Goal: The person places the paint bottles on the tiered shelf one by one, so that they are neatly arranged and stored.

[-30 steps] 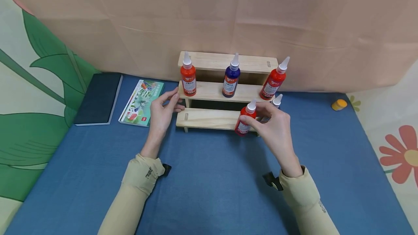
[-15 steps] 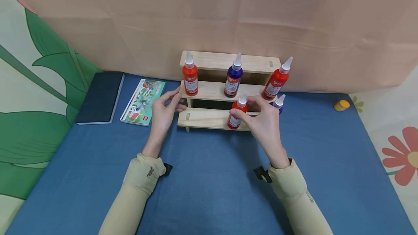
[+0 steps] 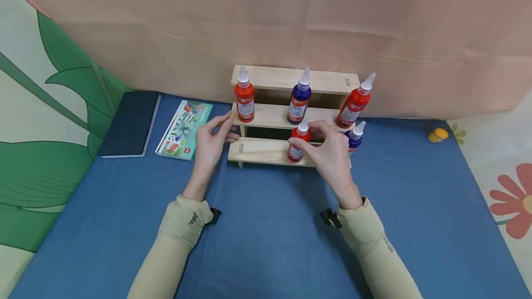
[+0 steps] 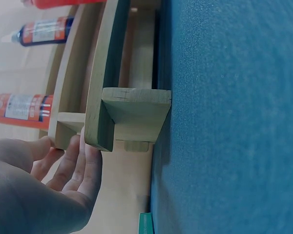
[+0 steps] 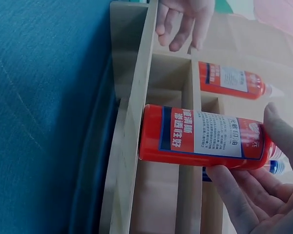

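Observation:
In the head view my right hand (image 3: 328,158) pinches a red ink bottle (image 5: 205,134) near its white nozzle cap, thumb on one side and fingers on the other. The bottle's base meets the lowest step of a three-step wooden rack (image 3: 266,150). At the rack's left end, my left hand (image 3: 211,144) touches the ends of the middle and lowest steps with fairly straight fingers. On the middle step stand an orange-red bottle (image 3: 245,98), a blue bottle (image 3: 298,103) and a tilted red bottle (image 3: 354,105). Another blue bottle (image 3: 354,138) is partly hidden behind my right hand.
A dark book (image 3: 130,123) and a green illustrated booklet (image 3: 184,129) lie left of the rack on the blue cloth (image 3: 270,234). Far to the right sits a small yellow cap or jar (image 3: 438,135). A tan curtain (image 3: 187,36) hangs behind the rack.
My right hand has moved left and slightly back with the red ink bottle, from in front of the lowest step's right part onto that step. The left hand keeps its place on the rack.

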`<action>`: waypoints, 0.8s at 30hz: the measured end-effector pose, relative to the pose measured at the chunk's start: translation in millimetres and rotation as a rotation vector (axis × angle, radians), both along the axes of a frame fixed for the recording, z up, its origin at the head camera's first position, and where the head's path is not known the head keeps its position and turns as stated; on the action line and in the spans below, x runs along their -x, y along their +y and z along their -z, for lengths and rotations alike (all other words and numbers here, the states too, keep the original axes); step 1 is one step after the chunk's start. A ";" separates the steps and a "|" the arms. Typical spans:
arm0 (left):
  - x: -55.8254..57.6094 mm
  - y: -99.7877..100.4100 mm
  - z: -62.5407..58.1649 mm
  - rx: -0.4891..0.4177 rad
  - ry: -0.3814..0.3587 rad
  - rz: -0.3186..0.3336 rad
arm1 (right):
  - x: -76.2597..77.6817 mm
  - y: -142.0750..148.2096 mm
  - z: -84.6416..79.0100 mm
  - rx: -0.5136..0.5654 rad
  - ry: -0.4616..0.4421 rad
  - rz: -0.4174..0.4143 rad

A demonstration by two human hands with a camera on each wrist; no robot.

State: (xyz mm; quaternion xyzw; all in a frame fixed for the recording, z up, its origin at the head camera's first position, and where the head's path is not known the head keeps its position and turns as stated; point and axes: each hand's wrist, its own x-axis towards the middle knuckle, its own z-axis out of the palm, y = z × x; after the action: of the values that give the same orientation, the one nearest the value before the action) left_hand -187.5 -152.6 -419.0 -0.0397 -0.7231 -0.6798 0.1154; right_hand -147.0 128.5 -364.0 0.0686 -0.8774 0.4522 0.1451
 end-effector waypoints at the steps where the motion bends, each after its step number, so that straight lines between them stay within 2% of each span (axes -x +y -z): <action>1: 0.0 0.1 0.2 0.003 -0.001 -0.001 | 0.3 0.1 0.3 -0.003 -0.001 0.001; 7: 0.5 0.0 0.1 0.018 -0.006 -0.003 | 0.4 0.2 2.3 -0.014 0.002 0.000; 19: 1.2 -1.9 0.4 0.021 -0.002 -0.008 | -3.1 -0.6 7.5 -0.035 0.068 -0.025; 24: 0.6 -2.6 1.3 0.032 -0.014 -0.011 | -12.4 4.1 -1.1 -0.027 0.100 -0.035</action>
State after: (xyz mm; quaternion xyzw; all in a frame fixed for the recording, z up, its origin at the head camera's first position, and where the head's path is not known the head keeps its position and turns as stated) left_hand -188.1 -155.2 -420.3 -0.0328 -0.7349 -0.6678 0.1135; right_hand -134.7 132.5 -362.9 0.1084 -0.8737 0.4389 0.1798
